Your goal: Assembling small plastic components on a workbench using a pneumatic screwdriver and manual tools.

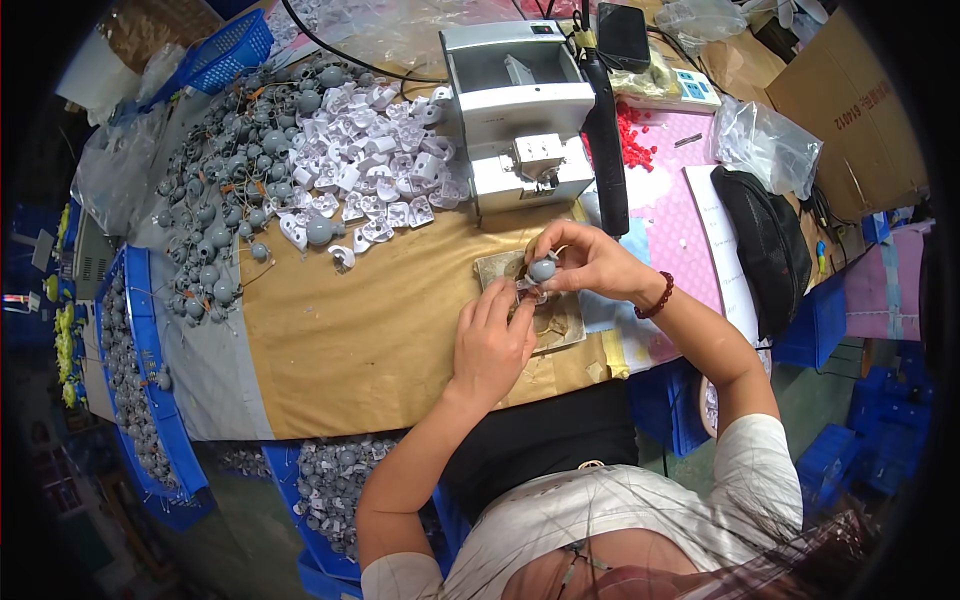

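Note:
My right hand (595,258), with a dark red bead bracelet on the wrist, pinches a small grey ball-shaped part (542,270) between thumb and fingers. My left hand (492,332) is closed just below it, its fingertips at a small whitish plastic piece (527,290) that touches or nearly touches the ball part. Fingers partly hide where the two pieces meet. Both hands are above a worn square board (568,328) on the brown-covered table (350,340).
A grey and white bench machine (515,110) stands just beyond my hands. Left of it lie heaps of white plastic housings (385,155) and grey ball parts with wires (220,200). Blue bins (150,370) hold grey parts. Red pieces (632,140) and a black pouch (762,250) lie to the right.

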{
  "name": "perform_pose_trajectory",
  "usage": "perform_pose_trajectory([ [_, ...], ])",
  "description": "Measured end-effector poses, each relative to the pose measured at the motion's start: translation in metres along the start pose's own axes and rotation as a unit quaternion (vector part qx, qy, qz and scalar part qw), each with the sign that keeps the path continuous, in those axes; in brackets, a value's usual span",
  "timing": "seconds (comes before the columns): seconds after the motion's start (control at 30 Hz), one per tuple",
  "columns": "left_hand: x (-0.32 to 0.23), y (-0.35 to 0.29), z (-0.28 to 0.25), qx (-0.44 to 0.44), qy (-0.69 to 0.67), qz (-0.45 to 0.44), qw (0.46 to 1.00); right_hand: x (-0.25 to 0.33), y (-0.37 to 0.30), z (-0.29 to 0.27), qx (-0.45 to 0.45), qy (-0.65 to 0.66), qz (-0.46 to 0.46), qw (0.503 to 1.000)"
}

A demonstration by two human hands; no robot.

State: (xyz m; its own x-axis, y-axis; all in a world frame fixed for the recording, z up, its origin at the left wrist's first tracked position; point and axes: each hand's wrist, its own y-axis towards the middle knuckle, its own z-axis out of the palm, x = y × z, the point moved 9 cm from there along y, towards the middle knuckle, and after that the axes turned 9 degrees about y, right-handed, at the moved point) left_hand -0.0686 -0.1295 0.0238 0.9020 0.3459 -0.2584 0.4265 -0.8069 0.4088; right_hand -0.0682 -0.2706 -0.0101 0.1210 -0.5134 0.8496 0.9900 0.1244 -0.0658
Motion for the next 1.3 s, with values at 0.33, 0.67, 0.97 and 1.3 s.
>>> perform_pose_trajectory([
  [0.33, 0.007, 0.004, -0.007, -0.013, -0.032, -0.007, 0.999, 0.023, 0.002, 0.016, -0.025, -0.436, 0.029, 0.899],
  [0.67, 0.009, 0.010, -0.007, -0.009, -0.044, -0.025, 0.999, 0.026, -0.004, 0.015, -0.090, -0.530, -0.029, 0.843],
  [0.97, 0.016, 0.032, -0.004, 0.029, -0.044, -0.091, 0.994, 0.053, -0.010, 0.025, -0.133, -0.521, -0.164, 0.827],
  [1.3, 0.012, 0.033, -0.003, 0.018, -0.039, -0.082, 0.996, 0.100, -0.013, -0.102, -0.395, -0.367, -0.198, 0.818],
])
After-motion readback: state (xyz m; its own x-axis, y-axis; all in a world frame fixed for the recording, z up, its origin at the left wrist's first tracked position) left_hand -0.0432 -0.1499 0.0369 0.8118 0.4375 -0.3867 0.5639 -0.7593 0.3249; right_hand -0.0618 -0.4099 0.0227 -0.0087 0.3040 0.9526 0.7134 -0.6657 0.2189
